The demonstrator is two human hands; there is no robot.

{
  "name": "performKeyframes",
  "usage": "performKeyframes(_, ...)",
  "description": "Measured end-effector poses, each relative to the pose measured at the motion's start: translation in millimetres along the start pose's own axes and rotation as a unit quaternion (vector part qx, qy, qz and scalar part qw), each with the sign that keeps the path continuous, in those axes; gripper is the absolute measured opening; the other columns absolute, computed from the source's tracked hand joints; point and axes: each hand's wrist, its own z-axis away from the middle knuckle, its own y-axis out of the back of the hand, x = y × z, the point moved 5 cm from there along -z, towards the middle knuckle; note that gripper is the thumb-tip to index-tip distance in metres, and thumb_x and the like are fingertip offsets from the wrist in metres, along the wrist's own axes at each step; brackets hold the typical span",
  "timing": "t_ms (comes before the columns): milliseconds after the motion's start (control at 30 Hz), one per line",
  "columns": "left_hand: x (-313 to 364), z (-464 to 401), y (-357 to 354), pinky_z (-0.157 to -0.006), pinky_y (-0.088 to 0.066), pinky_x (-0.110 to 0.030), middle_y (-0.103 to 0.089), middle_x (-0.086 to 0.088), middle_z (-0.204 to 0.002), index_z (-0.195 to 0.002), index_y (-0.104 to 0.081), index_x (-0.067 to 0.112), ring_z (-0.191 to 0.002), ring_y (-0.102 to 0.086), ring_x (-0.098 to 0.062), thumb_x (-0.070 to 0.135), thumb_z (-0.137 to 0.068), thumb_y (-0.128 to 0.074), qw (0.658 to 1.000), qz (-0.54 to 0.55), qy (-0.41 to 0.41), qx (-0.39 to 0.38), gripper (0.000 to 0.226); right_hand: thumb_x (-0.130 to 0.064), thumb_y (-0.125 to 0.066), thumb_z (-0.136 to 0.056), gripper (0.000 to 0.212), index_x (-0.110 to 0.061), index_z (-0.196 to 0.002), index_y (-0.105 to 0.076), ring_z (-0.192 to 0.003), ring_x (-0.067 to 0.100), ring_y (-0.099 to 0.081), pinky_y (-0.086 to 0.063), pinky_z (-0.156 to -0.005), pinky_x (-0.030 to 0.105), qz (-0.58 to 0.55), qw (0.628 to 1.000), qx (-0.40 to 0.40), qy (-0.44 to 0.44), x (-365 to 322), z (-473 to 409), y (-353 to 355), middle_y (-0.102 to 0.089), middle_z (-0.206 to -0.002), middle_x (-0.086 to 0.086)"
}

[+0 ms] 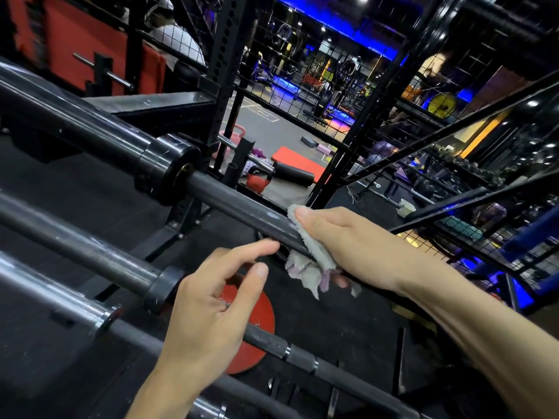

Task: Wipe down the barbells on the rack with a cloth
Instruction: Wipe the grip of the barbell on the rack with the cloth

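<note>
From the head view, the right hand (348, 237) wraps a pale, frayed cloth (311, 255) around the shaft of the top barbell (223, 196), fingers curled over the bar and thumb underneath, just along from its black collar. The left hand (211, 300) hovers over the middle barbell (90, 252) with fingers loosely spread and holds nothing. A third barbell (54, 293) lies lower on the rack, and a red weight plate (257, 322) sits on the dark floor below.

Dim gym, perhaps blue strip lighting (348, 34)
</note>
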Motion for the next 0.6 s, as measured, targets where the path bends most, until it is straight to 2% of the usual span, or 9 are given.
performKeyframes(67, 1, 0, 1, -0.095, -0.053, -0.039, -0.073, 0.012, -0.114, -0.117, -0.072, 0.044, -0.115, -0.067, -0.018, 0.03, -0.096, -0.06, 1.0, -0.001, -0.005, -0.001, 0.027, -0.052, -0.033, -0.11, 0.05, -0.024, -0.089, -0.068, -0.064, 0.033, -0.058, -0.044, -0.054, 0.038, -0.054, 0.997, -0.039, 0.031, -7, 1, -3, -0.069, -0.081, 0.026)
performKeyframes(100, 2, 0, 2, -0.094, -0.053, -0.037, -0.073, 0.011, -0.113, -0.116, -0.072, 0.044, -0.115, -0.067, -0.018, 0.03, -0.097, -0.06, 1.0, -0.001, -0.007, 0.002, 0.027, -0.048, -0.035, -0.11, 0.045, -0.017, -0.097, -0.065, -0.068, 0.036, -0.058, -0.045, -0.057, 0.041, -0.071, 0.995, -0.057, 0.047, -9, 2, -3, -0.07, -0.086, 0.027)
performKeyframes(167, 2, 0, 4, -0.093, -0.052, -0.035, -0.073, 0.01, -0.111, -0.115, -0.072, 0.044, -0.113, -0.068, -0.019, 0.029, -0.097, -0.059, 1.0, -0.002, -0.008, 0.005, 0.027, -0.044, -0.037, -0.108, 0.042, -0.008, -0.107, -0.058, -0.072, 0.038, -0.061, -0.049, -0.059, 0.05, -0.055, 0.995, -0.065, 0.053, -11, 3, -2, -0.072, -0.09, 0.021)
performKeyframes(233, 2, 0, 5, -0.093, -0.052, -0.032, -0.073, 0.011, -0.111, -0.116, -0.072, 0.044, -0.112, -0.068, -0.018, 0.029, -0.097, -0.06, 1.0, -0.006, -0.011, 0.006, 0.028, -0.044, -0.035, -0.111, 0.04, -0.013, -0.102, -0.058, -0.07, 0.043, -0.061, -0.052, -0.058, 0.056, -0.023, 0.997, -0.052, 0.051, -11, 3, -1, -0.072, -0.084, 0.018)
performKeyframes(333, 4, 1, 5, -0.087, -0.052, -0.025, -0.071, 0.013, -0.11, -0.12, -0.071, 0.044, -0.106, -0.068, -0.016, 0.028, -0.097, -0.06, 0.999, -0.032, -0.024, 0.007, 0.03, -0.052, -0.031, -0.11, 0.05, -0.024, -0.084, -0.063, -0.054, 0.028, -0.056, -0.048, -0.053, 0.045, -0.002, 0.999, -0.016, 0.036, -14, -1, -3, -0.069, -0.07, 0.018)
performKeyframes(400, 7, 1, 5, -0.085, -0.05, -0.021, -0.069, 0.017, -0.111, -0.122, -0.071, 0.042, -0.104, -0.067, -0.014, 0.025, -0.096, -0.061, 0.997, -0.063, -0.043, 0.013, 0.032, -0.062, -0.029, -0.107, 0.06, -0.023, -0.08, -0.066, -0.052, 0.023, -0.056, -0.047, -0.053, 0.041, 0.005, 1.0, 0.005, 0.011, -11, -5, -3, -0.068, -0.063, 0.012)
performKeyframes(500, 9, -1, 12, -0.087, -0.047, -0.019, -0.067, 0.022, -0.111, -0.124, -0.069, 0.036, -0.104, -0.065, -0.016, 0.02, -0.096, -0.061, 0.994, -0.078, -0.061, 0.035, 0.034, -0.055, -0.033, -0.109, 0.053, -0.023, -0.082, -0.065, -0.067, 0.034, -0.064, -0.045, -0.062, 0.045, -0.039, 0.998, -0.026, 0.038, -14, -5, -4, -0.069, -0.074, 0.022)
performKeyframes(567, 8, -2, 18, -0.088, -0.048, -0.028, -0.068, 0.015, -0.114, -0.124, -0.069, 0.034, -0.105, -0.064, -0.021, 0.019, -0.096, -0.06, 0.996, -0.054, -0.059, 0.048, 0.033, -0.043, -0.038, -0.109, 0.041, -0.011, -0.099, -0.062, -0.077, 0.043, -0.063, -0.044, -0.068, 0.047, -0.066, 0.995, -0.048, 0.052, -15, -2, -2, -0.068, -0.089, 0.03)
performKeyframes(600, 8, -3, 20, -0.088, -0.048, -0.032, -0.069, 0.012, -0.115, -0.124, -0.069, 0.033, -0.105, -0.064, -0.023, 0.018, -0.096, -0.06, 0.996, -0.044, -0.059, 0.05, 0.033, -0.04, -0.038, -0.11, 0.037, -0.01, -0.104, -0.06, -0.078, 0.043, -0.064, -0.046, -0.067, 0.045, -0.058, 0.996, -0.043, 0.049, -16, -1, -1, -0.07, -0.091, 0.025)
